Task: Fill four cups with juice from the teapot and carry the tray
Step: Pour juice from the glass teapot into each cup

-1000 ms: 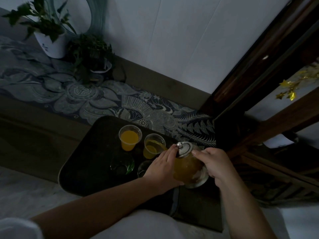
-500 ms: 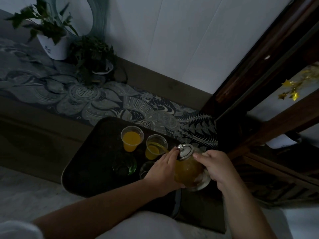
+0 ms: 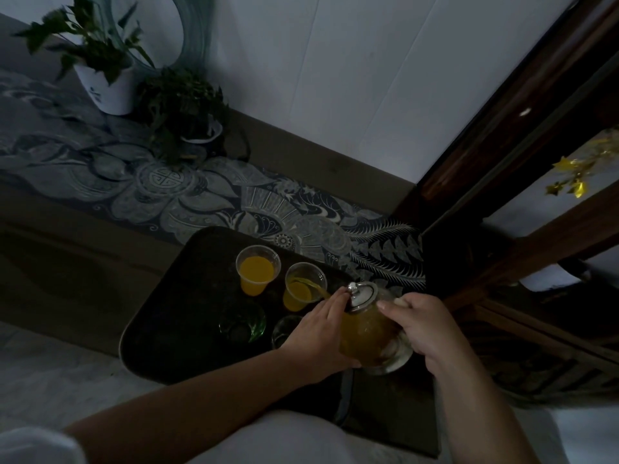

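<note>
A dim, downward view of a dark tray (image 3: 160,329) resting on a low wooden ledge beside a patterned runner (image 3: 201,199). A person tips a glass teapot (image 3: 368,333) of orange juice toward the left, and a thin stream runs from its spout into a clear plastic cup (image 3: 303,286), which is partly full. Just to the left of it stands another clear cup (image 3: 257,269), filled higher with juice. Nearer the person sit a green glass cup (image 3: 242,323) and a clear glass cup (image 3: 284,329), both looking empty. The left hand (image 3: 321,333) cups the teapot's side, fingers together and pressed against the glass. The right hand (image 3: 425,326) grips the far side, fingers curled; its thumb reaches toward the metal lid (image 3: 361,295). Two potted plants (image 3: 100,61) stand at the ledge's far end
</note>
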A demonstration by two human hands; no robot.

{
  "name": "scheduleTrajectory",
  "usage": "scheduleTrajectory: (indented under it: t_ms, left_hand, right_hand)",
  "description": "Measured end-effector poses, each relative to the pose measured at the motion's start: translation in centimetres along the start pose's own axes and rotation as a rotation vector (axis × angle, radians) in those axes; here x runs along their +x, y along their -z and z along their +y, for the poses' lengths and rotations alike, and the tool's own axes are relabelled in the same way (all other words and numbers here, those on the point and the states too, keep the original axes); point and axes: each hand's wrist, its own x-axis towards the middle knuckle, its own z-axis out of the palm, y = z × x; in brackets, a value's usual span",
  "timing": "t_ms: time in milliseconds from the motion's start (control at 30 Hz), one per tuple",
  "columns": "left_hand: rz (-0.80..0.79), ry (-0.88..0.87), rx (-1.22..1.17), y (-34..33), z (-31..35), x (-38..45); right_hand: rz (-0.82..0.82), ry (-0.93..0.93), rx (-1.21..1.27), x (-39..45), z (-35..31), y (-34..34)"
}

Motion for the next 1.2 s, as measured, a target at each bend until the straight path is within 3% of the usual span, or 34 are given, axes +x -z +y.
scheduleTrajectory:
  t_ms: [1200]
  left_hand:
    - [0.023,0.01,-0.073,0.2,0.0,-0.5]
  right_hand:
    - [-0.026,0.042,-0.092,-0.7,-1.2,0.2]
